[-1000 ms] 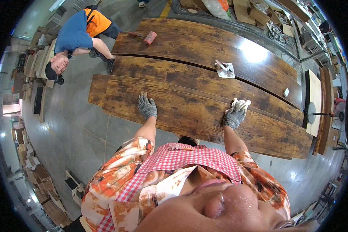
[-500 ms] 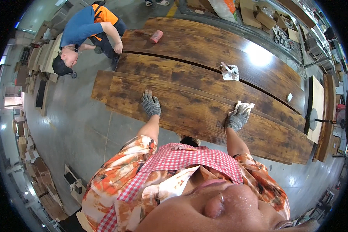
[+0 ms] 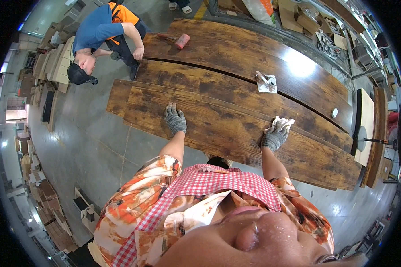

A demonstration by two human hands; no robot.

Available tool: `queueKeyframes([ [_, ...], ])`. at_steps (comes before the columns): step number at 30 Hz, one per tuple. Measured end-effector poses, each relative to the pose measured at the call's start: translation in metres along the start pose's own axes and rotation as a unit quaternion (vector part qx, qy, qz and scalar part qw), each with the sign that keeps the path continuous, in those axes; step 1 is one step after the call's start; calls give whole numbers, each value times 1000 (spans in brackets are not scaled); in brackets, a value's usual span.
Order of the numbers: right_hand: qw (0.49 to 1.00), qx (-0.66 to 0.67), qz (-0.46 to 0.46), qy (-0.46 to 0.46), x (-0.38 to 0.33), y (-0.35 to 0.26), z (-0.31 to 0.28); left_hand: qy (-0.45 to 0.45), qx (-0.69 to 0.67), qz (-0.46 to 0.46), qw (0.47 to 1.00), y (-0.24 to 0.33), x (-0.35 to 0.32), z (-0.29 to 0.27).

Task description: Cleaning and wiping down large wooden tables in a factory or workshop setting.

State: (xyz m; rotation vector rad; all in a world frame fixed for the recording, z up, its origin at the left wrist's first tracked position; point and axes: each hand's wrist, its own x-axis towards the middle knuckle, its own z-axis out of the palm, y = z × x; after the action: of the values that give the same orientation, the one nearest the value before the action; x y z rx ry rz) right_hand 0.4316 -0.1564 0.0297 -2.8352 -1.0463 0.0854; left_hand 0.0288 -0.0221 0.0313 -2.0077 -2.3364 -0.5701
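Rag [image 3: 283,123] bunched under right hand [image 3: 274,137] grip on plank [image 3: 227,129]; left hand [image 3: 175,119] flat, released.

Counts on and around the dark stained planks

Four long wooden planks [image 3: 236,129] lie side by side. Two gloved hands rest on the nearest: the left hand [image 3: 175,119] flat, the right hand [image 3: 275,136] on one white cloth [image 3: 283,123]. One more white rag [image 3: 267,83] lies further off, one red can [image 3: 182,41] on the far plank. One co-worker [image 3: 103,38] bends at far left.
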Motion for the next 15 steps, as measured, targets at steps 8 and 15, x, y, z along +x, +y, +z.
queueKeyframes([
  [8, 999, 15, 13, -31, -1, -3, -8, 1, 4, 2, 1000, -3, 0, 2],
  [15, 1000, 25, 6, -12, 1, -1, 0, 11, -2, -6, 1000, -3, -1, 3],
])
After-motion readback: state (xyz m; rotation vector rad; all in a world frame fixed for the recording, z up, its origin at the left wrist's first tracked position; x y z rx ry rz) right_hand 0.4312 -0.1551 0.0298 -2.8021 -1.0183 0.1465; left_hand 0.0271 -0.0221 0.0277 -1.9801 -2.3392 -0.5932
